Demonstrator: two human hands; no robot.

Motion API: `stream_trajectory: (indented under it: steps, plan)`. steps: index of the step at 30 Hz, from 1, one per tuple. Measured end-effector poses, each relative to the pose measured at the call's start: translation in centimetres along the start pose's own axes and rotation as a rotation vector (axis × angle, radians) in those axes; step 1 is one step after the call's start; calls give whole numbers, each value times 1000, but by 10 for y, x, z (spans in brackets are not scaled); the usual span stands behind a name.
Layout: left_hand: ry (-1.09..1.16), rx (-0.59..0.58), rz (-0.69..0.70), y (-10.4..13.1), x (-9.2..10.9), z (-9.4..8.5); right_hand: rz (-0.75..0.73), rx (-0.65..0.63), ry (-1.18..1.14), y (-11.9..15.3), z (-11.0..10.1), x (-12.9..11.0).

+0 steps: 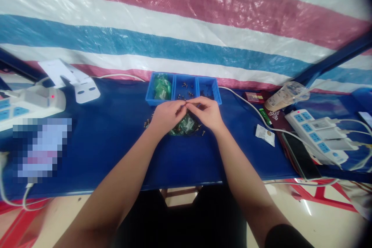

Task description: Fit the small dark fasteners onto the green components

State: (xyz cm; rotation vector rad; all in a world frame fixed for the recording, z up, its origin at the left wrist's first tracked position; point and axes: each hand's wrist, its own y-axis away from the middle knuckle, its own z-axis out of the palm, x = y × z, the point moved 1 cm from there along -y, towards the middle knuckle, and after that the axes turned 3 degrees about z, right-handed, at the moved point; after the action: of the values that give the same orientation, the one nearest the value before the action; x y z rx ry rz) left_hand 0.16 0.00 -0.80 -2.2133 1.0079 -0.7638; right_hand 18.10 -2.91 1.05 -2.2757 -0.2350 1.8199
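"What lay nearest the person?"

"A crinkled, shiny green bag (188, 125) on the blue tabletop (186, 162), with a pale label on it, its print too small to read. Loose screws (204, 133) were scattered beside it, small and brassy or dark."

"And the hands?"

"Left hand (167, 118) and right hand (207, 114) met just above the bag, partly covering it. Each was narrow, thumb and forefinger pinched together, fingertips touching the other's. I can't tell whether they had anything tiny between them."

"So where were the screws?"

"Some lay left of the left hand, others on the near side of the right hand."

"Any other writing?"

"Off to the right, a small white packet (265, 135) had faint print, and a clear cup (286, 97) carried marks, both illegible."

"What stood beyond the hands?"

"A blue tray (153, 102) with three compartments: a second green bundle (162, 86) in the left one, more small screws (190, 94) in the middle. Farthest was a striped sheet (186, 19) of red, white and blue."
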Motion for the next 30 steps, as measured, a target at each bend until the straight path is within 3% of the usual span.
stream_trajectory:
  steps: [4,11,30]
  plan:
    - [4,6,14,-2,3,-2,24,8,47,0,0,-4]
    - [162,85,-67,-3,5,-6,186,15,-245,-5,2,2]
    - [186,135,-137,-5,1,-6,140,58,-116,-5,-2,3]
